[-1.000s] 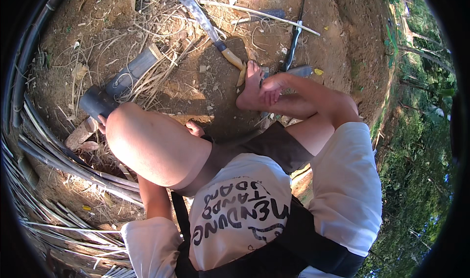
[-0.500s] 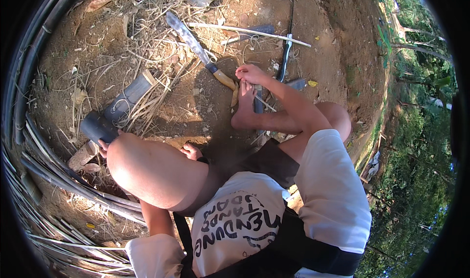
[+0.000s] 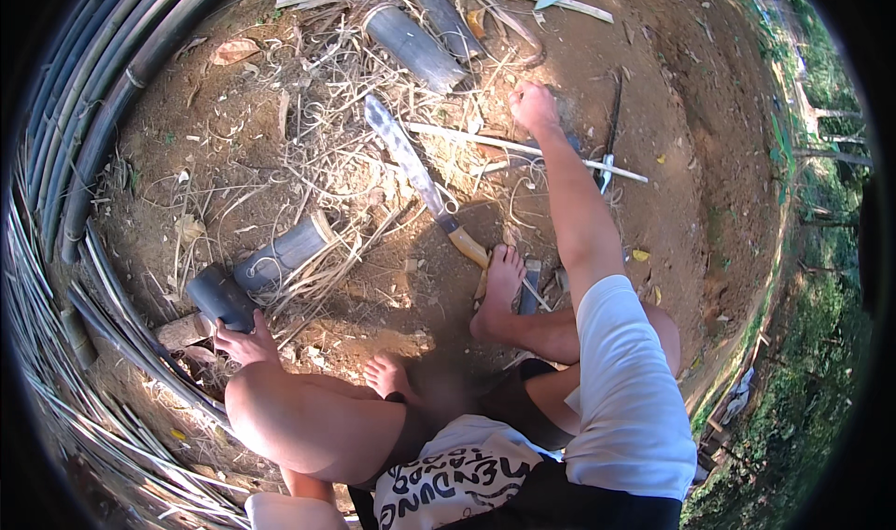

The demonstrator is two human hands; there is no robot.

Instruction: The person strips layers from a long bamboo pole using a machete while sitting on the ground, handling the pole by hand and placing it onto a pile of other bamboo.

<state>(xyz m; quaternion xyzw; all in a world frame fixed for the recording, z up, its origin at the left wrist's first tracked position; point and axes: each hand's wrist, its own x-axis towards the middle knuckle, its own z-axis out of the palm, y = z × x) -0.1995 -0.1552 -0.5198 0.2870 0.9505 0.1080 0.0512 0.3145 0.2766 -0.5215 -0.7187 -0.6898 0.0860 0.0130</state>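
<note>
Head view shows a person sitting on brown dirt, with bare hands and bare feet. The left hand grasps the near end of a short dark tube, fingers on one side and thumb on the other. So the tube is right at this grip, just past the fingertips. A block of wood lies just left of that hand. A longer dark tube lies past it and to its right, its near end close to the short one. Far to its left, long poles lie in a curved pile.

The right hand is reached far out over the dirt. Its fingers look curled in, but one cannot tell if they pinch anything. Left of it lie two pieces of dark bamboo, with curly strips strewn around. A thin pale stick lies on the near side of that hand.

Between the two hands lies a big knife. Its blade points away from the person, and its wooden handle ends by the toes of the right foot, well apart from both grips.
</note>
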